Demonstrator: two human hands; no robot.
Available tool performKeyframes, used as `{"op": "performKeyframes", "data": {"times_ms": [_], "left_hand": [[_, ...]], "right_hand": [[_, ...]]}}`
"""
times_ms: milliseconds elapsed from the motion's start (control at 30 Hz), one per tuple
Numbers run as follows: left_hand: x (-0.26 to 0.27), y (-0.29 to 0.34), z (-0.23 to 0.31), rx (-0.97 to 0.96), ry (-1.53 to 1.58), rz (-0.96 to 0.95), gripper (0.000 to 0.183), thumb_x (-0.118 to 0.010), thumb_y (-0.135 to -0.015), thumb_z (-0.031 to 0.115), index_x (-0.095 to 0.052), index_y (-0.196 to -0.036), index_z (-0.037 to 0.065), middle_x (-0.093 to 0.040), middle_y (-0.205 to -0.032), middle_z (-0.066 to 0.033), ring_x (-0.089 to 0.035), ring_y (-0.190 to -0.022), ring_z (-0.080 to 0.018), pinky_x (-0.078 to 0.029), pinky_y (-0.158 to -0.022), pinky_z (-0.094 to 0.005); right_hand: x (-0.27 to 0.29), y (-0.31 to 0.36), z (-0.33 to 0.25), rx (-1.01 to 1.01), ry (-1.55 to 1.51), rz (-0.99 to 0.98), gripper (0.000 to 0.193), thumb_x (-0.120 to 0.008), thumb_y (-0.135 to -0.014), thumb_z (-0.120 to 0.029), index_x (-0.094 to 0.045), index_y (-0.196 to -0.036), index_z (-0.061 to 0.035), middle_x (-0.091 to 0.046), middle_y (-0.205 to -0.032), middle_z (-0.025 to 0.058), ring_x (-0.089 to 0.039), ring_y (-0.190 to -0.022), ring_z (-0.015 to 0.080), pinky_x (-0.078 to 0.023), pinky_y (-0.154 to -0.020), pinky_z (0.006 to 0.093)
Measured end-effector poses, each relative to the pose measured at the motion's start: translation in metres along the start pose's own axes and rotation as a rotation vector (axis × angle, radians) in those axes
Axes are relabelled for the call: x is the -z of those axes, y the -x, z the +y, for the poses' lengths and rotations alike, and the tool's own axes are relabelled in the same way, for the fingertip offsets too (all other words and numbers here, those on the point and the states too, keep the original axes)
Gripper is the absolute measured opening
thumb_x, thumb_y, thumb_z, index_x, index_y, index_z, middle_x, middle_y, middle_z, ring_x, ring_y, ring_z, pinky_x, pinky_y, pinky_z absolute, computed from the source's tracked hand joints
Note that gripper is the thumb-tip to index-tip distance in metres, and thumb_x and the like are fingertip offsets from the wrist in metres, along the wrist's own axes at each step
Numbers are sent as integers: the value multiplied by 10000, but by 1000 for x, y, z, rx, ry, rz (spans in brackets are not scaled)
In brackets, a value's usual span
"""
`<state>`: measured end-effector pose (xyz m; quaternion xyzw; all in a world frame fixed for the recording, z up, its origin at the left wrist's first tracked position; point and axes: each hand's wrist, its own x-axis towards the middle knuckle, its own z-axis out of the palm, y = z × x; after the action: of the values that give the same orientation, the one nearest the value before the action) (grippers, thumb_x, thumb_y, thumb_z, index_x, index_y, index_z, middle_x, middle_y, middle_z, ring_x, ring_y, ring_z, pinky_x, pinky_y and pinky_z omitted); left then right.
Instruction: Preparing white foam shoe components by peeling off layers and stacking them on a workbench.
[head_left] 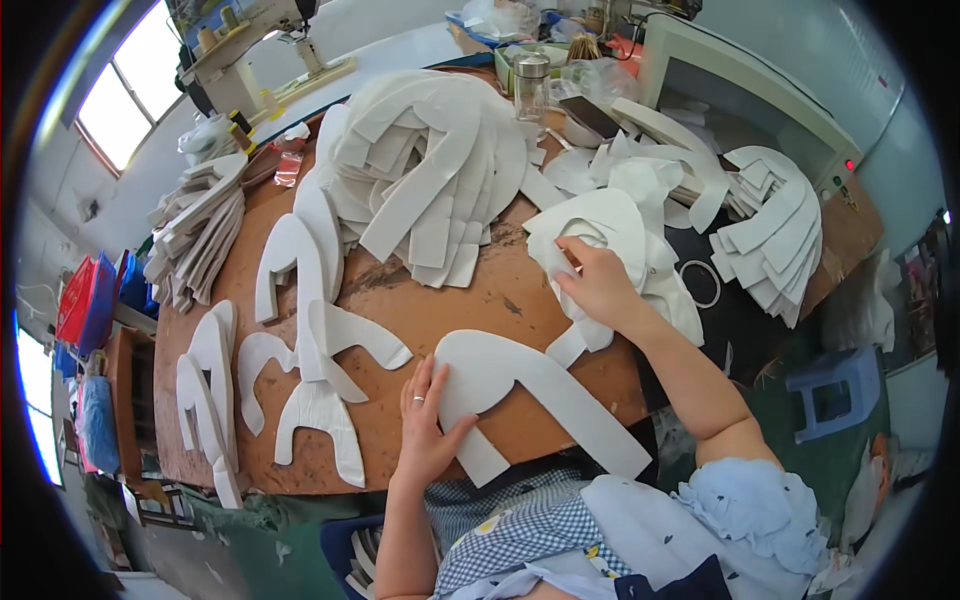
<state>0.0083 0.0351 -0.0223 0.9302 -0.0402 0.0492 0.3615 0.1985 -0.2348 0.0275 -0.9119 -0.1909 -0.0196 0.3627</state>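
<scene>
A flat white U-shaped piece point(560, 385) lies at the table's near edge, one leg long, the other short. My left hand point(428, 425) rests against its left side, fingers stretched out and the thumb apart on the short leg. A ring is on one finger. To the right, my right hand point(603, 285) reaches over a loose pile of soft white pieces point(632, 215). Its thumb and forefinger touch the top rounded piece point(590, 222), with a gap between their tips; the other fingers are partly hidden.
A big stack of white curved pieces point(430, 180) fills the table's back middle. More pieces point(325, 400) lie at the left, beside another stack point(205, 230). A fanned stack point(775, 235) sits far right by a boxy machine point(750, 90). A glass jar point(531, 88) stands behind; a blue stool point(835, 390) is on the floor.
</scene>
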Motion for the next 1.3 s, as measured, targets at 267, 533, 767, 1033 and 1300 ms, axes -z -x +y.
{"op": "performKeyframes", "data": {"times_ms": [267, 533, 767, 1033, 1300], "left_hand": [[2, 0, 19, 15, -15, 138, 742, -750, -814, 147, -421, -1472, 58, -312, -1582, -164, -261, -1472, -359, -268, -1189, -469], [14, -21, 47, 317, 965, 281, 258, -664, -959, 140, -584, -1153, -11, -654, -1038, -60, -610, -930, -94, -499, -813, -249], [28, -5, 67, 217, 519, 383, 124, -652, -966, 102, -641, -979, -20, -640, -799, 12, -557, -701, -35, -463, -629, -208], [17, 1, 52, 413, 663, 313, 147, -643, -972, 107, -660, -922, -29, -639, -775, 24, -530, -668, -8, -418, -583, -177], [-9, -11, 28, 546, 570, 294, 255, -688, -938, 182, -659, -825, -45, -616, -599, -2, -488, -553, -27, -384, -499, -235]], "right_hand": [[-2, 13, -38, -73, -953, -309, 428, -612, -930, -103, -546, -1330, 34, -659, -1174, 52, -665, -981, 159, -522, -889, 287], [-41, 49, -64, -360, -1568, -691, 530, -480, -909, -171, -457, -1412, -7, -615, -1274, 90, -617, -1148, 190, -509, -968, 372], [-51, 44, -64, -399, -1291, -716, 550, -514, -1012, -431, -481, -1379, -23, -616, -1260, 87, -608, -1135, 161, -493, -950, 318], [-39, 44, -64, -248, -824, -552, 146, -655, -939, -115, -688, -965, 25, -681, -834, 13, -596, -767, 72, -482, -704, 247], [-57, 19, -41, -145, -469, -577, 203, -708, -855, -147, -708, -904, 50, -690, -781, 61, -617, -720, 112, -489, -667, 273]]}}
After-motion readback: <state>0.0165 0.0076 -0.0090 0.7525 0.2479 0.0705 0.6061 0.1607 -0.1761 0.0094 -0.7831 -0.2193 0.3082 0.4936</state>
